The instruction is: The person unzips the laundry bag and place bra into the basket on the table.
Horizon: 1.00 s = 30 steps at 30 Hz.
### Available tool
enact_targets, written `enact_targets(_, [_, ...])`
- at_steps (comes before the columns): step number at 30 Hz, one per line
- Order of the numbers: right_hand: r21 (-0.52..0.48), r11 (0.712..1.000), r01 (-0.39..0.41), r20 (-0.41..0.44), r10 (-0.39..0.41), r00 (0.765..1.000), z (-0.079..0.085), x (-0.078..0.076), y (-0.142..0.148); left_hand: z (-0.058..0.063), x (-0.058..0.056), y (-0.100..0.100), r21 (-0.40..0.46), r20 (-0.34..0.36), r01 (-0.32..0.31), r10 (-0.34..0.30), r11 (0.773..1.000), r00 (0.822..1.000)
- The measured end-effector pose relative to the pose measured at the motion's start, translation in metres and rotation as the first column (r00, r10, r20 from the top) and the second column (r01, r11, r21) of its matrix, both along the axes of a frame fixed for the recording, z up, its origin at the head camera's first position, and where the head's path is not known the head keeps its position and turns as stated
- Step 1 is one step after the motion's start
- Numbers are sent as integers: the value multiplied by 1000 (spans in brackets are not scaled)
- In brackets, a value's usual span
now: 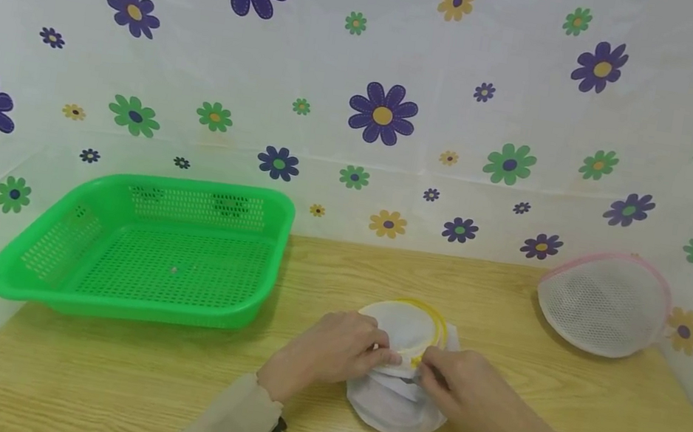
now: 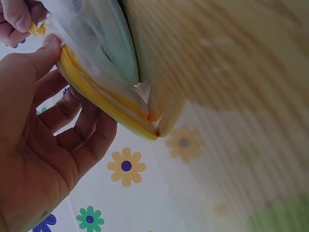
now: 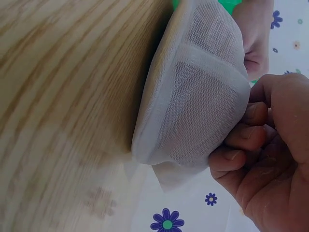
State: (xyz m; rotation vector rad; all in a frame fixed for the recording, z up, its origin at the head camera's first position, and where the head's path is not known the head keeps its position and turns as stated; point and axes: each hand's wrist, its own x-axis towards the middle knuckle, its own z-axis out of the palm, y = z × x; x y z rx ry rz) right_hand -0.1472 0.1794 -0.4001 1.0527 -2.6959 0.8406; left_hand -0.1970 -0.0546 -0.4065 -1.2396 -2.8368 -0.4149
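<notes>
A white mesh laundry bag with yellow zipper trim (image 1: 396,411) stands on the wooden table, between both hands. My left hand (image 1: 337,345) pinches its edge by the yellow zipper (image 2: 104,104), thumb on top and the other fingers curled below. Close beside it, the right hand (image 1: 461,390) holds the small yellow zipper pull (image 2: 36,30) between thumb and finger. In the right wrist view the bag's mesh side (image 3: 198,106) bulges out, and the curled right fingers (image 3: 248,133) lie against it. A pale mint-tinted part (image 2: 120,53) shows at the bag in the left wrist view.
A green perforated plastic basket (image 1: 133,311) stands at the back left. Another white mesh bag with pink trim (image 1: 605,307) leans at the back right by the flowered sheet (image 1: 316,62) that hangs behind the wooden table (image 1: 114,375).
</notes>
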Motion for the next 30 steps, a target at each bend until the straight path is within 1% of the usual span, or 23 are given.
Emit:
enact_targets(5, [37,999,7,43,-8,999,-1,1,1,0,0,-1,2,32,5,-5,1000,999])
enact_targets(8, [35,999,-9,65,7,998,-1,1,1,1,0,-2,6,43,6,-7,1000,999])
enact_targets(13, [-21,998,-52,112,54,992,-3,1,2,9,-1,-5,-6,47,7,-7,1000,999])
enact_targets(17, [-62,997,-50,154,59,986,-3,3,6,13,-2,-9,-10,34,23,-23,1000,999])
enact_targets(20, [-76,997,-29,174,42,984,-3,4,10,14,-3,-14,7,11,39,-39,999,999])
enact_targets(23, [-94,996,-5,157,20,987,-3,5,17,13,-6,-18,27,-40,44,-43,999,998])
enact_targets(25, [-103,995,8,135,6,991,-3,5,21,14,-8,-21,39,-85,34,-31,999,996])
enact_targets(27, [-101,995,14,108,-3,994,-3,4,26,16,-10,-23,43,-113,17,-12,999,993])
enact_targets(30, [-85,996,22,118,-12,993,-5,3,32,21,-13,-26,34,-139,-22,27,999,990])
